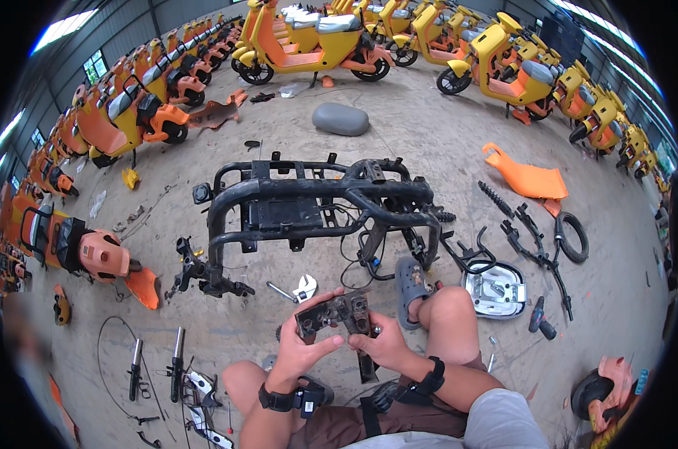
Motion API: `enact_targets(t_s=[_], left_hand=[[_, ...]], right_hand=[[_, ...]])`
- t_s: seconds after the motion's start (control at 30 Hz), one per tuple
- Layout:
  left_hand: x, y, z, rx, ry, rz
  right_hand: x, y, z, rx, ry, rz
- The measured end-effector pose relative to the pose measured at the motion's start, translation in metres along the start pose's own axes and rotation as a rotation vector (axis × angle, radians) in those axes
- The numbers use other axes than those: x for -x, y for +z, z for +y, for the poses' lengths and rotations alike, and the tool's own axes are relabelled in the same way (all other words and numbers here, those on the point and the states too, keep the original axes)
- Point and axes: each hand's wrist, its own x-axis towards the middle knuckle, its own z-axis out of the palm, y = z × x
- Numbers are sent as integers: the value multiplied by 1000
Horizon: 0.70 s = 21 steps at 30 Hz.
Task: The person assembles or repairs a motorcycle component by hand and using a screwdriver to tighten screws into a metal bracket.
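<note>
From where I stand, the dark, worn metal bracket (pixel 325 317) is at the lower centre of the frame, up off the floor in front of the seated person's lap. The left hand (pixel 303 346) grips its left end, thumb on the near side and fingers behind; the right hand (pixel 387 346) pinches it near its downward leg, thumb tips almost meeting. Two hands probably keep so awkward a shape level and facing the eyes. The black scooter frame (pixel 294 187) lies across the centre, just beyond the knees, perhaps so that its near side stays within reach. An adjustable wrench (pixel 304 288) rests between frame and hands, handy for either, I would say; a cordless drill (pixel 537 316) lies at the lower right. Fork tubes (pixel 176 355) lie side by side at the lower left, and an orange panel (pixel 529 178) sits at the right, apart from the metalwork, maybe to spare it scuffs.
</note>
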Motion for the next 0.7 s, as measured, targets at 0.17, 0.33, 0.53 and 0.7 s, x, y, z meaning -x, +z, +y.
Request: enact_targets(t_s=[0.17,0.33,0.53,0.7], left_hand=[[-3,22,-23,204,45,111],[-6,26,-18,164,-173,135],[0,28,-24,-35,-133,255],[2,30,-20,-32,-135,346]], right_hand=[[-5,10,6,-343,16,-42],[-3,20,9,-355,22,9],[-1,20,10,-356,100,-54],[-1,17,6,-162,1,-93]])
